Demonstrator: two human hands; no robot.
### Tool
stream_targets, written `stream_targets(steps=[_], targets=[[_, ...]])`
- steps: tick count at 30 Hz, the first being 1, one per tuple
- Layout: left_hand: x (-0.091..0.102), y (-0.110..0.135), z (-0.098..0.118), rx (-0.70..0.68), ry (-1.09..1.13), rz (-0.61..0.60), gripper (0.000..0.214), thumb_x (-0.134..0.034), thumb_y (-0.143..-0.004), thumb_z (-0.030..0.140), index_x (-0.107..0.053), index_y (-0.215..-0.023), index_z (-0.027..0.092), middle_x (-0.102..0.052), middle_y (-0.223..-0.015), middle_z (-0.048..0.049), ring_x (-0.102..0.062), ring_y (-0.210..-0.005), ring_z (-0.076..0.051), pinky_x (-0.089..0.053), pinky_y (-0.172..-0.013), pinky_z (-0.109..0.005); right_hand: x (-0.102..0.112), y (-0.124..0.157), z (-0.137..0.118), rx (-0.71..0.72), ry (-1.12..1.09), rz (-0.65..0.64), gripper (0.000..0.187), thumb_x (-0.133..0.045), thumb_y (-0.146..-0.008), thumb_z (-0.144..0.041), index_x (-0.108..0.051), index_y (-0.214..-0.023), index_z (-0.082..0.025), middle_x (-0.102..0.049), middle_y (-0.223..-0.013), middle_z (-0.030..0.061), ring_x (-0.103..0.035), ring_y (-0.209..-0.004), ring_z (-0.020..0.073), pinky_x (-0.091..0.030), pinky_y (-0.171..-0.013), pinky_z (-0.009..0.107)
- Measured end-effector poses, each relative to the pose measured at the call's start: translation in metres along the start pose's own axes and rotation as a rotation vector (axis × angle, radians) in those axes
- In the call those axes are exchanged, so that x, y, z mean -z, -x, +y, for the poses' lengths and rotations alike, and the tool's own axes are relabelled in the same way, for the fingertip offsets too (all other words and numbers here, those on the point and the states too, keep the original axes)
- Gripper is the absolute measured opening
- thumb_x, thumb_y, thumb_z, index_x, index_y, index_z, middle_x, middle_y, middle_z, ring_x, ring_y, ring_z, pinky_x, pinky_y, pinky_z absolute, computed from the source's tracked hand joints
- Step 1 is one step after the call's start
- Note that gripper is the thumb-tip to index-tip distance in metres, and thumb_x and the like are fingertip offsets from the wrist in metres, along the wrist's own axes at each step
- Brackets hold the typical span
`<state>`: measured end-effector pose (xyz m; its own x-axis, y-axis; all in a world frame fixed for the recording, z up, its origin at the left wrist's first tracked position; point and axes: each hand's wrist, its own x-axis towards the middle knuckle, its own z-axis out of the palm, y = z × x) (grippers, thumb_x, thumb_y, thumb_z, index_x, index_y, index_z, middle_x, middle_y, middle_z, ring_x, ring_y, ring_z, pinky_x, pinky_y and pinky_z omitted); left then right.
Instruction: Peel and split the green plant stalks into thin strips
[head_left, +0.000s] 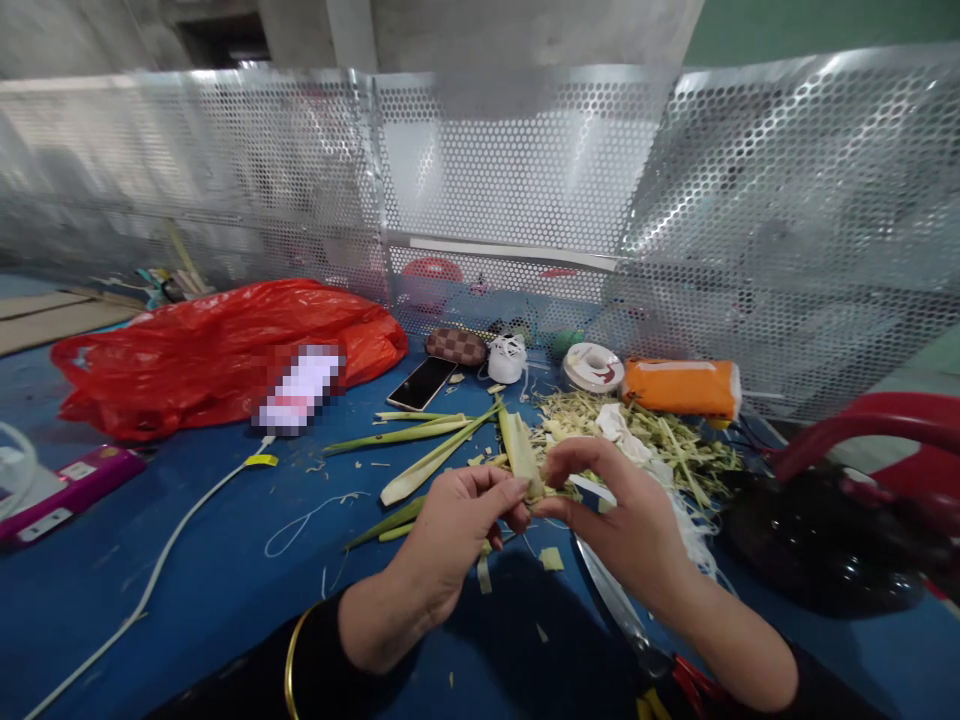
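Note:
A pale green leaf strip [517, 445] stands tilted over the blue table, its lower end at my fingers. My left hand [457, 545] pinches that end between thumb and fingers. From the other side my right hand [626, 525] curls its thumb and forefinger against the same end. Several cut leaf pieces [427, 465] lie to the left of the strip, partly behind my left hand. Beneath my right hand rests a long metal blade [611, 590], partly hidden by the hand. A small square leaf scrap [551, 558] lies just below my fingers.
Behind my right hand is a heap of shredded trimmings [690, 450]. A ribbon spool [592, 368], an orange packet [682, 388] and a phone [422, 384] sit farther back. A red plastic bag [225, 330] is left, a dark glossy object [832, 540] right. A white cable [180, 530] crosses the left side.

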<state>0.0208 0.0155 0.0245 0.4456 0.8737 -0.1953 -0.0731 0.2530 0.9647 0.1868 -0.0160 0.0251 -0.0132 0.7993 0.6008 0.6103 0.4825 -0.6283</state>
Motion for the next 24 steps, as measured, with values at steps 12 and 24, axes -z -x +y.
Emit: stream_targets(steps=[12, 24], targets=[[-0.0038, 0.0044, -0.0017, 0.135, 0.175, -0.016, 0.021, -0.065, -0.074, 0.029, -0.056, -0.060, 0.015, -0.053, -0.054, 0.0031, -0.042, -0.049, -0.006, -0.026, -0.047, -0.020, 0.0024, 0.0003, -0.0006, 0.679, 0.328, 0.022, 0.019, -0.051, -0.088, -0.006, -0.067, -0.091, -0.017, -0.065, -0.076, 0.0062, -0.057, -0.072, 0.0163, -0.051, -0.069, 0.034], [-0.0052, 0.0060, -0.0056, 0.109, 0.193, 0.008, 0.021, -0.065, -0.074, 0.030, -0.056, -0.062, 0.016, -0.052, -0.059, 0.0034, -0.041, -0.053, -0.007, -0.027, -0.049, -0.020, 0.0034, 0.0048, 0.0037, 0.684, 0.371, -0.063, 0.025, -0.047, -0.089, -0.005, -0.065, -0.099, -0.018, -0.067, -0.080, 0.0065, -0.061, -0.075, 0.0177, -0.050, -0.076, 0.038]])
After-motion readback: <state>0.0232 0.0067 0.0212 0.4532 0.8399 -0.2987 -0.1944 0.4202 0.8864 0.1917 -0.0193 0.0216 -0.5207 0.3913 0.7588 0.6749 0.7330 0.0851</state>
